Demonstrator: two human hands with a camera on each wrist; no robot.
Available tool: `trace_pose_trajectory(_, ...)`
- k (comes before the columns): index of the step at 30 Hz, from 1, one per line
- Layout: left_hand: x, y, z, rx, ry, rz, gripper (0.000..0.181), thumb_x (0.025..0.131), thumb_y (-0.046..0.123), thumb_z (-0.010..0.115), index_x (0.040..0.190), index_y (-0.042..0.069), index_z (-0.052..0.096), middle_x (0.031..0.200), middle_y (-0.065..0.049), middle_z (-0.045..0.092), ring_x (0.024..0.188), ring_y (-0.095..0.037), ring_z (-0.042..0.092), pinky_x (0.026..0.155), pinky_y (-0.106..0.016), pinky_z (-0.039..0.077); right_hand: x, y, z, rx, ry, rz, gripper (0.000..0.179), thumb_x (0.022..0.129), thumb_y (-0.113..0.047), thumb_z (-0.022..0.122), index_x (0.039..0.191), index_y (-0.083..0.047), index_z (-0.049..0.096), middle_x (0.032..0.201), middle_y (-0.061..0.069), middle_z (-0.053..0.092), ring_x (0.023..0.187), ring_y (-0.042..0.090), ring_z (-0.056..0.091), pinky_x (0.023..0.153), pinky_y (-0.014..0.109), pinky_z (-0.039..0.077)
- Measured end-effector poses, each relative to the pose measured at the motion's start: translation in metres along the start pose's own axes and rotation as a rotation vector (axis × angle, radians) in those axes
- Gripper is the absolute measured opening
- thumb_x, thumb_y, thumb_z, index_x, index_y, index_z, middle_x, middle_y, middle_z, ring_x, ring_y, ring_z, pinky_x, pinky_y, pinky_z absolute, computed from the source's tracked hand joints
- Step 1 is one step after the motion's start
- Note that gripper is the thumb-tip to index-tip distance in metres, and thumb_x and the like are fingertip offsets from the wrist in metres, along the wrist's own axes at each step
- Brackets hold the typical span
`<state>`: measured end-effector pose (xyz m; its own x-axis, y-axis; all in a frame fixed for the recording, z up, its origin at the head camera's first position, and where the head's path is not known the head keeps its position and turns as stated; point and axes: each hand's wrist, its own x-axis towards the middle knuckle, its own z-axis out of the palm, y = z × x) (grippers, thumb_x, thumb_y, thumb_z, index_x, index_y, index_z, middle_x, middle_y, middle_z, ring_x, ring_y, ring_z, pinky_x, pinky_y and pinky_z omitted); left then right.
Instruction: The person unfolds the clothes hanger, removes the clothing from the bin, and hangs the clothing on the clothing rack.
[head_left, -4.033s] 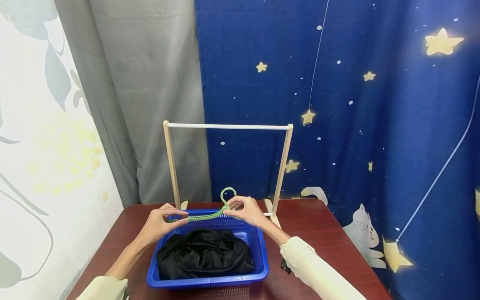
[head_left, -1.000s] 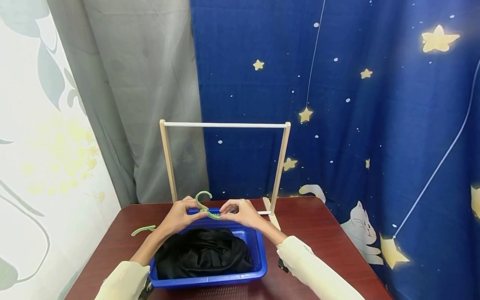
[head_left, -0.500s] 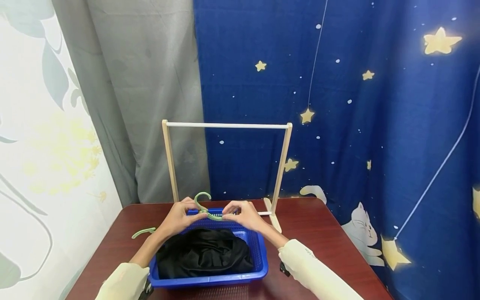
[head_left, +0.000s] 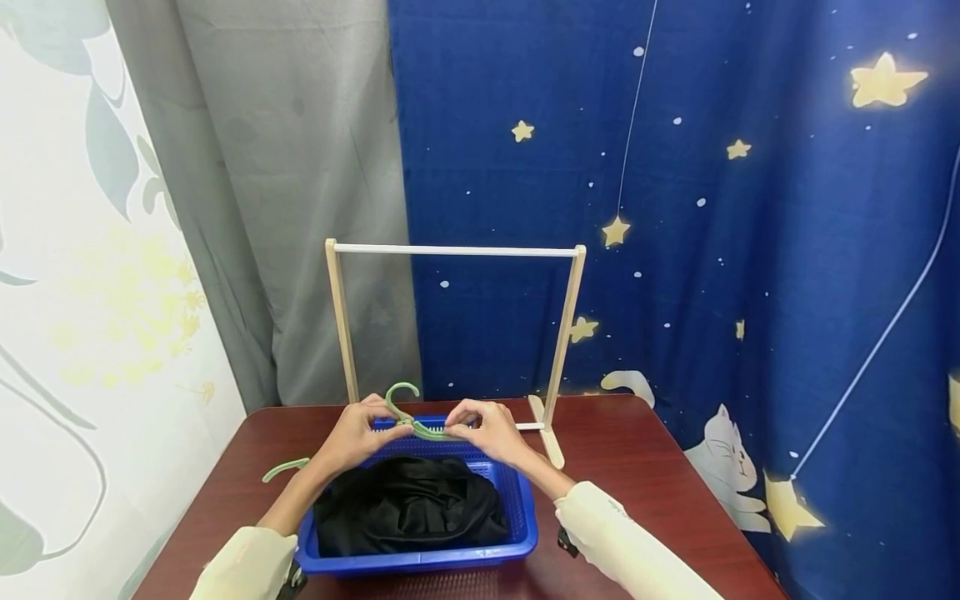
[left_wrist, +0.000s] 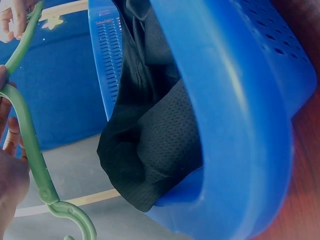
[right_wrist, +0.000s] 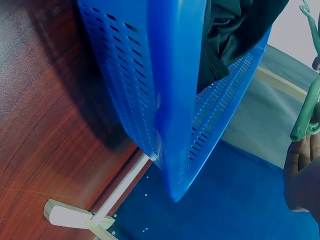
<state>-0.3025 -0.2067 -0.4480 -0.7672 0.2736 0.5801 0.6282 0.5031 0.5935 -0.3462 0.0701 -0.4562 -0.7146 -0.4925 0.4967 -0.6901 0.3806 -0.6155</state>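
Observation:
A light green plastic clothes hanger (head_left: 429,432) is held level above the far side of a blue perforated basket (head_left: 420,563). My left hand (head_left: 358,435) pinches it at the middle, just below the hook. One arm of the hanger reaches out to the left and shows again past my left forearm. My right hand (head_left: 486,429) pinches the other, right-hand arm with thumb and fingers; in the right wrist view this green arm (right_wrist: 306,112) looks short, its end against my fingers. Black fabric (head_left: 408,508), partly mesh in the left wrist view, lies bunched in the basket.
Behind the basket stands a small rack with wooden posts (head_left: 564,342) and a white top rail (head_left: 457,250). It rests on the reddish-brown table (head_left: 622,467). Grey and blue curtains (head_left: 487,333) hang behind, and a pale patterned one (head_left: 105,292) at the left.
Since the earliest frame, the hanger has shifted left, with its left arm now extending past my forearm. My left hand moved to its middle, my right from the hook base onto the right arm.

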Motion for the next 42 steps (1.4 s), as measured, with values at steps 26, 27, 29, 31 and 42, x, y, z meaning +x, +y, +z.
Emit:
trace_pose_trajectory(26, -0.001, -0.003, 0.001, 0.001, -0.007, -0.007, 0.008, 0.086, 0.025, 0.088, 0.091, 0.023, 0.082, 0.085, 0.011, 0.067, 0.081, -0.033, 0.06, 0.065, -0.026, 0.047, 0.0, 0.003, -0.003, 0.12, -0.054, 0.063, 0.026, 0.094, -0.027, 0.079, 0.114, -0.011, 0.079, 0.097, -0.011, 0.077, 0.089, 0.01, 0.073, 0.079, 0.027, 0.055)
trace_pose_trajectory(27, -0.001, -0.003, 0.001, 0.001, -0.008, -0.003, 0.007, 0.086, 0.024, 0.088, 0.091, 0.023, 0.082, 0.085, 0.011, 0.067, 0.082, -0.031, 0.061, 0.065, -0.027, 0.048, 0.0, 0.003, -0.004, 0.107, -0.057, 0.061, 0.025, 0.094, -0.028, 0.08, 0.114, -0.013, 0.079, 0.097, -0.012, 0.077, 0.089, 0.009, 0.072, 0.078, 0.026, 0.055)
trace_pose_trajectory(29, 0.0, -0.003, 0.002, 0.001, -0.011, -0.002, 0.007, 0.086, 0.025, 0.088, 0.09, 0.024, 0.082, 0.085, 0.012, 0.068, 0.083, -0.029, 0.061, 0.066, -0.029, 0.05, 0.001, 0.001, -0.005, 0.095, -0.063, 0.052, 0.025, 0.094, -0.03, 0.08, 0.114, -0.016, 0.08, 0.096, -0.012, 0.076, 0.088, 0.008, 0.072, 0.077, 0.027, 0.054)
trace_pose_trajectory(31, 0.001, -0.002, 0.004, -0.004, -0.016, -0.001, 0.006, 0.087, 0.026, 0.087, 0.089, 0.025, 0.081, 0.085, 0.013, 0.068, 0.084, -0.029, 0.061, 0.067, -0.032, 0.051, 0.002, -0.001, -0.005, 0.089, -0.068, 0.042, 0.024, 0.093, -0.031, 0.08, 0.114, -0.018, 0.081, 0.095, -0.012, 0.076, 0.087, 0.006, 0.07, 0.075, 0.028, 0.054)
trace_pose_trajectory(42, 0.002, 0.001, 0.009, 0.022, -0.019, 0.025, 0.007, 0.086, 0.025, 0.088, 0.087, 0.026, 0.081, 0.086, 0.01, 0.067, 0.081, -0.022, 0.061, 0.066, -0.03, 0.051, 0.013, -0.013, 0.002, 0.106, -0.077, 0.003, 0.026, 0.09, -0.03, 0.084, 0.114, -0.019, 0.081, 0.093, -0.011, 0.075, 0.084, 0.007, 0.066, 0.074, 0.029, 0.054)
